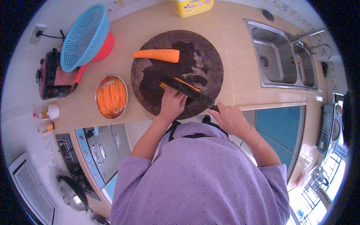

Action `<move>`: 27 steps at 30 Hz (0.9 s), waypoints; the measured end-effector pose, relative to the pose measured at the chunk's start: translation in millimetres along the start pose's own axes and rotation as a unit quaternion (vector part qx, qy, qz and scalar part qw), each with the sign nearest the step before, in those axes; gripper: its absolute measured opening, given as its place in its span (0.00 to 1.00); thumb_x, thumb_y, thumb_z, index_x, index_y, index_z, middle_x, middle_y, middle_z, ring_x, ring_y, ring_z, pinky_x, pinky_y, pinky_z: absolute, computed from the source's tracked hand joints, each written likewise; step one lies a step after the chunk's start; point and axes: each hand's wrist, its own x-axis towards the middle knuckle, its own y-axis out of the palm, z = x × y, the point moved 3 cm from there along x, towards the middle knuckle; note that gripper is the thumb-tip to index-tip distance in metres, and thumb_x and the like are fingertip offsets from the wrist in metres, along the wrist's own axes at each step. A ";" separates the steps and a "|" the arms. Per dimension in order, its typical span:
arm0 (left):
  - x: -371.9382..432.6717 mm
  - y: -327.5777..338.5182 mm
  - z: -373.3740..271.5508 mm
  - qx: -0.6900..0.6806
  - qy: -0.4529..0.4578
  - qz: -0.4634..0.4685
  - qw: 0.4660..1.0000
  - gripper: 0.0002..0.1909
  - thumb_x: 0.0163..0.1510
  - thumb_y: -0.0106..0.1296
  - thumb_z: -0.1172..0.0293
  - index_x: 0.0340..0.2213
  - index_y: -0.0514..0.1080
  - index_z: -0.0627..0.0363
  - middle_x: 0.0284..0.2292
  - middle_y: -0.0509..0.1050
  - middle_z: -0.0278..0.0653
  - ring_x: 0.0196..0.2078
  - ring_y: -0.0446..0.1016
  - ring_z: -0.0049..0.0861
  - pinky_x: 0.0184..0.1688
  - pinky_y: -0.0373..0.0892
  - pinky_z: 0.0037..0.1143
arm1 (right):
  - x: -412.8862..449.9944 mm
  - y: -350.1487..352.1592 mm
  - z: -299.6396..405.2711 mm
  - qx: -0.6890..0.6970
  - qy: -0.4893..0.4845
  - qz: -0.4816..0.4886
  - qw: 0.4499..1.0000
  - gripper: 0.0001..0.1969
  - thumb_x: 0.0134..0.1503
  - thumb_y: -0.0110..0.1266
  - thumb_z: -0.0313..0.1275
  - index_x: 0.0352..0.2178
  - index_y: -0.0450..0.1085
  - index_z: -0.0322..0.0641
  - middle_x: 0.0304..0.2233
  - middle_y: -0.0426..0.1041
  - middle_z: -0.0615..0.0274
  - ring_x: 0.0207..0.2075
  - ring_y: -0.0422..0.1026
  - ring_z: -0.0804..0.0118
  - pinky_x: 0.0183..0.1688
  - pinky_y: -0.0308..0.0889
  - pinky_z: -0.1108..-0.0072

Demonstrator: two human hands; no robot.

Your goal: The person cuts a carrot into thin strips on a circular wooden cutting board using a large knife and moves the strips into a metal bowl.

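A dark kitchen knife (194,92) lies slantwise over the round dark chopping board (177,39), its handle gripped in my right hand (230,118) at the board's near right edge. My left hand (173,103) presses a piece of carrot (162,85) against the board, close along the blade. Most of that piece is hidden by the fingers and the knife. Thin carrot strips (187,84) lie at the blade's far side. Farther back, a peeled carrot length (157,55) with a cut right end rests on the board. Left of the board, an oval metal dish (96,98) holds carrot shreds (111,97).
A blue colander (84,39) leans over a red basin (106,49) beside a dark electric cooker (54,76). At the back stands a yellow tub (194,8). A double steel sink (277,56) is at the right. The gas hob (67,152) with a pan (73,195) lies lower left.
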 end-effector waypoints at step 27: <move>7.5 -8.5 -6.1 -0.005 0.022 -0.025 0.999 0.09 0.45 0.55 0.72 0.30 0.77 0.61 0.36 0.71 0.49 0.44 0.70 0.47 0.46 0.68 0.35 | -4.0 -2.3 -10.8 0.056 0.002 -0.001 0.998 0.23 0.61 0.42 0.47 0.27 0.64 0.32 0.20 0.71 0.38 0.26 0.71 0.36 0.30 0.64 0.54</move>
